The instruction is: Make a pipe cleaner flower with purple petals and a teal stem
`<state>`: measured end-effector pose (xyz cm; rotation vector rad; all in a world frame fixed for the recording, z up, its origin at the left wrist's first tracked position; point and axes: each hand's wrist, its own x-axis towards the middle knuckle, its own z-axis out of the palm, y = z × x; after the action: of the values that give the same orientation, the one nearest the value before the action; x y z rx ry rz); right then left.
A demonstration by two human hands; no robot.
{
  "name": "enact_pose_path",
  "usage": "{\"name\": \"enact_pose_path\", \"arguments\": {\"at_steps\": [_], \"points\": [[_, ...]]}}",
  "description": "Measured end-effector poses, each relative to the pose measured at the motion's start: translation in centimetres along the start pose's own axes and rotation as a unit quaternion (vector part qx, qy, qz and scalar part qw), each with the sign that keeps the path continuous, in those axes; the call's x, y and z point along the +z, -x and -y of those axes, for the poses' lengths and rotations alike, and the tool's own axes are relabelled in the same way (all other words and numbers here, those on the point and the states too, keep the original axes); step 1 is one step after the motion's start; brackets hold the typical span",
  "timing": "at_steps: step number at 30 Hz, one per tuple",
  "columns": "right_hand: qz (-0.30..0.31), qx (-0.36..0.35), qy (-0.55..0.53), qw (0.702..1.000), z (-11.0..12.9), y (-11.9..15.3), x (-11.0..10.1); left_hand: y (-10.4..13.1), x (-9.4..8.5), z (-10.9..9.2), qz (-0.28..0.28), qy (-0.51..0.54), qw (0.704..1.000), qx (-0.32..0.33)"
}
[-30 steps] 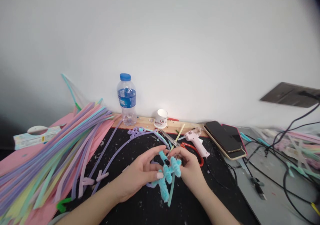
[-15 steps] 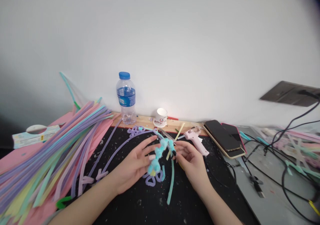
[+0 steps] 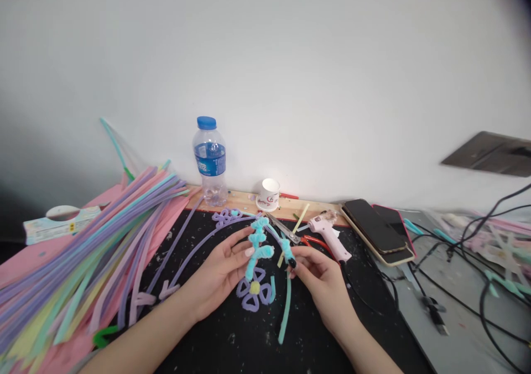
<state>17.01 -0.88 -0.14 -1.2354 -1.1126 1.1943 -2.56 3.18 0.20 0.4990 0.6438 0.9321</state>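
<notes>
Left hand (image 3: 224, 277): part-curled, thumb and fingers pinch blue piece (image 3: 258, 231) | right hand (image 3: 321, 280): fingertips nearly closed on blue stub's (image 3: 286, 247) black end | held apart, likely to keep both visible | flower (image 3: 254, 289) between hands, nearer left | scissors (image 3: 317, 242), glue gun (image 3: 332, 237) beyond right hand, presumably for reach

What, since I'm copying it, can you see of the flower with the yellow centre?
The flower has purple, fuzzy-looking petal loops around a yellow centre. It lies on the black mat, a short turquoise strip close beside it. The turquoise piece in the left hand partly hides its top; contact is unclear.
</notes>
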Motion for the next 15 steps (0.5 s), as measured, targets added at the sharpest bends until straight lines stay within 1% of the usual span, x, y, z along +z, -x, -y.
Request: {"name": "enact_pose_path", "arguments": {"at_steps": [5, 10, 13, 15], "points": [[0.011, 0.028, -0.022, 0.999, 0.4, 0.9, 1.1, -0.1, 0.1, 0.2, 0.012, 0.035, 0.999, -0.003], [-0.003, 0.035, -0.048, 0.998, 0.3, 1.4, 1.6, 0.0, -0.1, 0.0, -0.016, 0.122, 0.991, -0.057], [-0.009, 0.028, -0.055, 0.998, 0.5, 1.4, 1.7, 0.1, -0.4, 0.0, -0.001, 0.128, 0.988, -0.082], [-0.013, 0.022, -0.058, 0.998, 0.7, 1.5, 1.8, 0.1, -0.5, 0.0, 0.01, 0.113, 0.99, -0.083]]}}
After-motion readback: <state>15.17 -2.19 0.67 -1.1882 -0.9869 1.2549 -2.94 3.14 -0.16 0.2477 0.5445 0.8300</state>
